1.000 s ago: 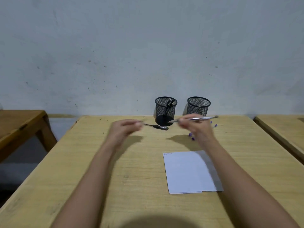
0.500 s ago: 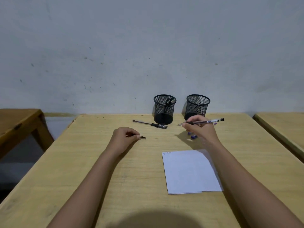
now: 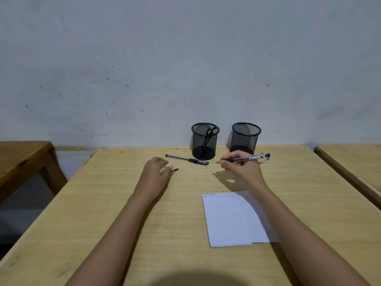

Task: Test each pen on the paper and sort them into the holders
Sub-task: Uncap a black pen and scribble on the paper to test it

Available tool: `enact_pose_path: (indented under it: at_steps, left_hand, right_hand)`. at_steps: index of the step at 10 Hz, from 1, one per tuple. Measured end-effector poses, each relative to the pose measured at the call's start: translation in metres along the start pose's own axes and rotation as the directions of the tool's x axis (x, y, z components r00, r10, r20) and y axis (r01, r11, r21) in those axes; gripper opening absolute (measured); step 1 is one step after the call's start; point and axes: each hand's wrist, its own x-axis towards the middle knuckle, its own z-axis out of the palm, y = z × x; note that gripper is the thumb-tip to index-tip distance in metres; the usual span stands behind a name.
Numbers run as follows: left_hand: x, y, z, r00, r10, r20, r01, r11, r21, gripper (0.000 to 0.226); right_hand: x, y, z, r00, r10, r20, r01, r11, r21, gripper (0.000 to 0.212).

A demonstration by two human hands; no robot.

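So, the right hand (image 3: 241, 169) has thumb and fingers pinched round a clear pen (image 3: 250, 157), held nearly level above the table (image 3: 103, 203), with its bare tip pointing left and its black end pointing right. The left hand (image 3: 155, 171) rests on the wood well to the left, its fingers curled and nipping a small black cap (image 3: 175, 169) whose end pokes out past the fingertips. Between the two hands and a little farther back, a black pen (image 3: 186, 159) lies flat, its right end just in front of the left holder (image 3: 205, 142). That black mesh holder stands at the table's back edge by the wall (image 3: 185, 58), with something dark leaning inside; I cannot tell what it is. The right holder (image 3: 245, 139), of the same mesh, stands apart beside it, just behind the right hand. The paper (image 3: 233, 221) lies nearer the person, below the right hand, with a small scribble in its top left corner. A darker side table (image 3: 22, 159) stands off to the left
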Motion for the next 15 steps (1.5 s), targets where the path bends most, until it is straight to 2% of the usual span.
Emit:
enact_pose_path:
  at_steps: [1,2,3,4,5,6,8,10,12,15]
  left_hand:
    - [-0.013,0.019,-0.001,0.998,0.050,0.035,-0.048,0.997,-0.052,0.034]
    - [-0.048,0.040,0.007,0.936,0.114,0.333,-0.058,0.983,-0.172,0.030]
    - [-0.069,0.044,0.021,0.814,0.190,0.549,-0.241,0.970,0.021,0.058]
    - [-0.073,0.046,0.028,0.825,0.170,0.539,-0.275,0.954,0.120,0.067]
    - [-0.069,0.053,0.038,0.834,0.122,0.538,-0.281,0.934,0.222,0.065]
    - [-0.066,0.051,0.046,0.850,0.104,0.517,-0.270,0.928,0.258,0.064]
    - [-0.065,0.045,0.053,0.862,0.127,0.490,-0.289,0.918,0.271,0.063]
    - [-0.065,0.044,0.053,0.859,0.121,0.498,-0.289,0.917,0.276,0.062]
    - [-0.065,0.044,0.053,0.859,0.122,0.497,-0.291,0.915,0.279,0.062]
    - [-0.065,0.044,0.053,0.863,0.110,0.492,-0.282,0.915,0.290,0.061]
  right_hand:
    - [-0.005,-0.003,0.001,0.999,-0.031,-0.021,0.031,0.999,-0.015,0.017]
    - [-0.015,-0.008,0.004,0.997,-0.069,-0.031,0.069,0.997,-0.017,0.016]
    - [-0.022,-0.012,0.004,0.994,-0.101,-0.040,0.101,0.995,-0.009,0.019]
    - [-0.027,-0.014,0.004,0.994,-0.096,-0.045,0.099,0.994,0.055,0.019]
    - [-0.030,-0.013,0.003,0.992,-0.117,-0.039,0.119,0.991,0.055,0.014]
    - [-0.031,-0.005,0.003,0.993,-0.112,-0.027,0.113,0.993,0.036,0.018]
    - [-0.029,0.018,0.007,0.999,0.023,0.044,-0.023,1.000,-0.001,0.023]
    - [-0.023,0.030,0.008,0.999,0.053,0.013,-0.052,0.996,-0.071,0.022]
    - [-0.018,0.030,0.014,0.998,0.063,-0.014,-0.063,0.998,-0.027,0.037]
    - [-0.017,0.032,0.016,0.996,0.089,-0.012,-0.088,0.996,0.021,0.036]
